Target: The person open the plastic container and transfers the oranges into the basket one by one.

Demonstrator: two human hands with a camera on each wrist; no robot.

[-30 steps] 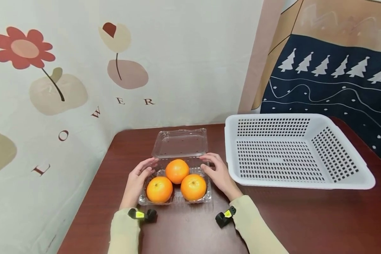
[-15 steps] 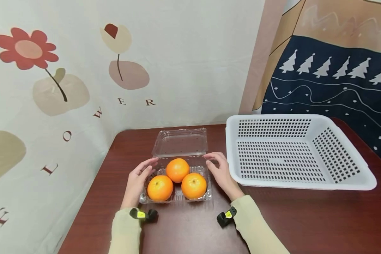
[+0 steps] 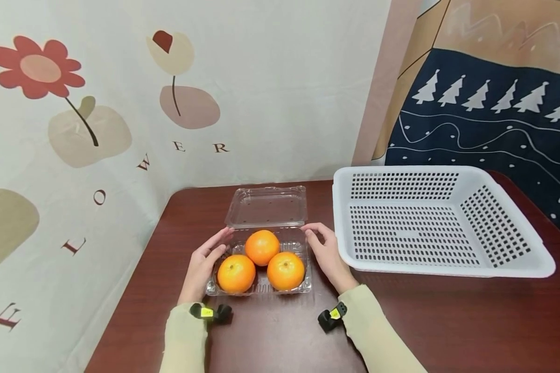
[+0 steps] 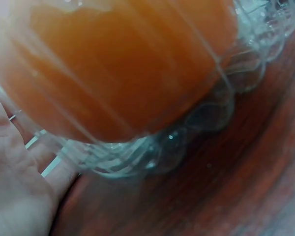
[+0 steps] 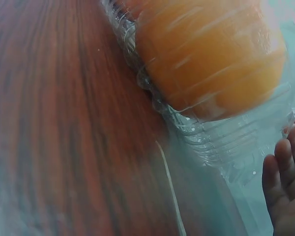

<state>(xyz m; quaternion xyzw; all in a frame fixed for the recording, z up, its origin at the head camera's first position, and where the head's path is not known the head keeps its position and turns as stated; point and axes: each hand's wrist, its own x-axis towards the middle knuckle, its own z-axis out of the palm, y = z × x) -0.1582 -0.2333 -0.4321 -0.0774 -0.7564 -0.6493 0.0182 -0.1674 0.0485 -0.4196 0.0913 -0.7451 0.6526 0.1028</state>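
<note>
Three oranges, one at the back [image 3: 262, 247], one at front left [image 3: 236, 273] and one at front right [image 3: 285, 271], sit in a clear plastic clamshell box [image 3: 261, 289]. Its lid [image 3: 267, 206] lies folded back behind them. My left hand [image 3: 203, 262] stands at the box's left side, fingers extended toward the rear corner. On the opposite side, my right hand [image 3: 327, 254] has its fingertips by the rear right corner. Through the clear wall, the left wrist view shows an orange [image 4: 123, 73] close up. Fingers [image 5: 284, 164] reach near the box edge in the right wrist view.
A large white perforated plastic basket [image 3: 438, 267] stands to the right of the box on the dark red table [image 3: 270, 336]. Behind the table hangs a pale cloth [image 3: 280, 103] with flower prints; a navy tree-print cloth [image 3: 476, 124] is at the right.
My right hand's fingers have shifted slightly outward to the right, away from the front right orange. My left hand stays nearly in place. The oranges and lid keep their arrangement.
</note>
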